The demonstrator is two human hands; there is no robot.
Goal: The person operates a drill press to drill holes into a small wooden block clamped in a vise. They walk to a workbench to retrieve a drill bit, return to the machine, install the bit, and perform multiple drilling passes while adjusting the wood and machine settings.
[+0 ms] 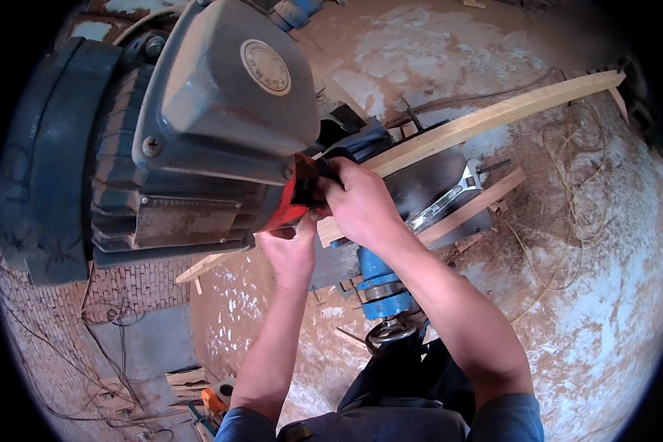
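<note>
A large dusty grey-blue electric motor (177,162) fills the upper left. At its right end is a red housing (291,199) with a dark recess. My right hand (361,199) reaches into this recess from the right, fingers bent and closed; whatever they grip is hidden. Just below, my left hand (289,254) is at the lower edge of the red housing. Its thumb points up towards the right hand's fingertips, and the other fingers are closed, partly out of sight. A shiny adjustable wrench (446,197) lies on the metal machine table (438,173), right of my right hand.
A long wooden beam (493,121) crosses behind my hands, and a shorter wood strip (471,206) lies beside the wrench. Below my hands stands a blue machine column (381,283) with a handwheel (392,333). Loose cable (578,177) trails over the dusty floor at right.
</note>
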